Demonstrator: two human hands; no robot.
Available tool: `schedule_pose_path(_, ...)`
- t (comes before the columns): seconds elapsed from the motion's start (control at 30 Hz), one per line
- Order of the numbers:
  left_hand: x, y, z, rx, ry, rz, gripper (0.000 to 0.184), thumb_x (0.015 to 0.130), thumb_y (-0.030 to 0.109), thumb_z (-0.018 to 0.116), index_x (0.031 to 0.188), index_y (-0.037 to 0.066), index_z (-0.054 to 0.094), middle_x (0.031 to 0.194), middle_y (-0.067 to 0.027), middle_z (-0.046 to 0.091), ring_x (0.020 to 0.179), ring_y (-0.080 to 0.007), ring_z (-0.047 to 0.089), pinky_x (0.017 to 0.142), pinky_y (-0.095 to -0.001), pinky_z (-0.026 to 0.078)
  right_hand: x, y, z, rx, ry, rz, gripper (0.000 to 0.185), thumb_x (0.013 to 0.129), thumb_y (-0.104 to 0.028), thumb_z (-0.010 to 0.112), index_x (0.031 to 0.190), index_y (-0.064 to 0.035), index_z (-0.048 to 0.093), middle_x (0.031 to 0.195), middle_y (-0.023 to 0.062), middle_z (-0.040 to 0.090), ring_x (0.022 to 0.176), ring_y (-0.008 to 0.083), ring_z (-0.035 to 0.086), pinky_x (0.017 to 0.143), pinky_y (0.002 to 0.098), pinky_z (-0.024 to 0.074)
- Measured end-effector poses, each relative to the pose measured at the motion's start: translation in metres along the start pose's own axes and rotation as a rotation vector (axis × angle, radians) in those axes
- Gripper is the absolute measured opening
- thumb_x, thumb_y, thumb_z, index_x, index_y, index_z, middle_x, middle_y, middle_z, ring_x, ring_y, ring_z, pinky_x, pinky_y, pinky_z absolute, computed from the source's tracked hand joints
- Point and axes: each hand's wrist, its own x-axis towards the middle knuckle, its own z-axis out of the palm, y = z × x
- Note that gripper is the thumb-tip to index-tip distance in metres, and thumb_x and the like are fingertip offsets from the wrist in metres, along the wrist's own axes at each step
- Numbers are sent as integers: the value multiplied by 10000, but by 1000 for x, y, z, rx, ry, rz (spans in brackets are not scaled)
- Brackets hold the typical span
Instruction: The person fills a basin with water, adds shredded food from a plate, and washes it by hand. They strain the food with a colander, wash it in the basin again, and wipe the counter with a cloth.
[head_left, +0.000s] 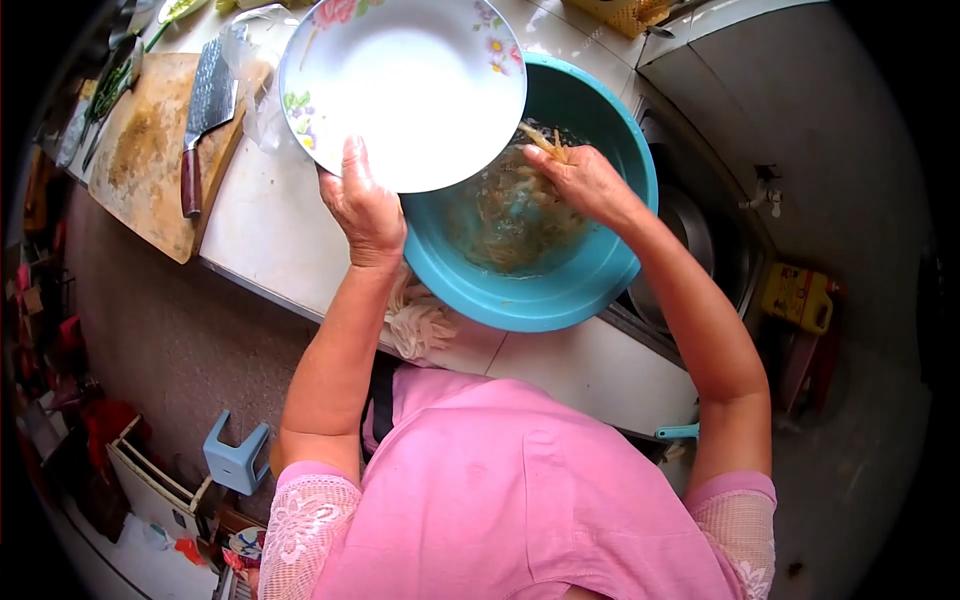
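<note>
Pink shirt [480, 470]; L hand [366, 212] grips plate [410, 95]; R hand [592, 183] pinches bits [547, 142] over basin [510, 312].

— What's your count?
— One plate [405, 90], one basin [520, 315], one knife [207, 115], one board [140, 150].
— Next?
— One left hand [362, 215], one right hand [588, 187], one cloth [418, 322], one stool [235, 457], one jug [797, 298].
— Pieces [515, 215] in the basin?
— Too blurred to count.

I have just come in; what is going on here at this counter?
A person's left hand holds a flowered white plate, which partly covers the teal basin in this view. The right hand, above the basin's water, grips thin brownish pieces I cannot identify. A cleaver lies on the cutting board to the left.
</note>
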Motion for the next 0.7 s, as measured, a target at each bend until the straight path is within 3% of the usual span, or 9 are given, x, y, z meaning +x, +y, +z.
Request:
schedule_pose_path(0.07, -1, 2, 2, 15, 8, 9, 310, 882, 166, 408, 1048, -83, 489, 1018, -138, 543, 896, -195, 522, 795, -294, 414, 13, 16, -8, -520, 87, -158, 540, 690, -489, 643, 1001, -50, 595, 1027, 233, 523, 979, 306, 522, 795, 369, 451)
schedule_pose_path(0.17, -2, 4, 4, -46, -7, -28, 315, 881, 162, 403, 1067, -81, 476, 1031, -133, 536, 910, -193, 518, 803, -294, 410, 16, 39, 27, -634, 129, -289, 953, 522, -449, 766, 1311, -191, 297, 1342, 262, 151, 1170, 459, 282, 935, 479, 350)
schedule_pose_path(0.2, -1, 4, 4, -69, -12, -34, 320, 880, 160, 403, 1082, -80, 465, 1041, -133, 531, 920, -192, 515, 807, -294, 408, 12, 35, 44, -673, 79, -232, 910, 533, -421, 767, 1292, -189, 322, 1344, 247, 159, 1186, 443, 264, 910, 521, 358)
schedule_pose_path(0.33, -1, 4, 1, -74, -30, -45, 336, 880, 163, 404, 1115, -75, 438, 1064, -132, 519, 942, -189, 506, 821, -295, 401, 14, 33, 72, -747, 180, -366, 580, 630, -191, 690, 1154, -127, 451, 1264, 213, 293, 1068, 429, 396, 816, 504, 425)
schedule_pose_path(0.43, -1, 3, 2, -60, -23, -48, 319, 888, 168, 388, 1105, -56, 458, 1067, -118, 532, 965, -186, 514, 846, -298, 396, 23, 39, 74, -485, 53, -324, 277, 699, -14, 533, 975, -9, 525, 1017, 260, 494, 877, 368, 534, 799, 400, 425)
schedule_pose_path(0.53, -1, 6, 3, -57, -16, -52, 312, 887, 153, 389, 1104, -61, 458, 1062, -120, 534, 966, -186, 514, 844, -296, 399, 13, 38, 66, -196, 96, -268, 209, 722, -12, 523, 929, 16, 521, 856, 222, 562, 815, 338, 556, 746, 398, 436)
schedule_pose_path(0.57, -1, 5, 2, -56, -11, -54, 312, 887, 153, 389, 1104, -61, 458, 1062, -120, 534, 966, -186, 514, 844, -296, 399, 23, 55, 68, -94, 109, -340, 182, 795, -132, 525, 908, 10, 529, 752, 146, 576, 727, 237, 559, 690, 355, 444)
schedule_pose_path(0.67, -1, 1, 0, -26, -32, -5, 305, 884, 136, 394, 1103, -66, 456, 1067, -121, 534, 972, -187, 514, 850, -295, 398, -8, 5, 38, 206, 28, 16, 289, 828, -282, 463, 828, 2, 520, 708, 129, 570, 657, 229, 579, 611, 340, 462)
schedule_pose_path(0.7, -1, 2, 1, -62, -34, -22, 304, 883, 133, 397, 1104, -68, 455, 1072, -122, 533, 973, -187, 514, 855, -295, 397, -5, 6, 35, 280, 43, -74, 419, 853, -403, 407, 785, -1, 502, 684, 88, 543, 576, 157, 539, 540, 302, 449)
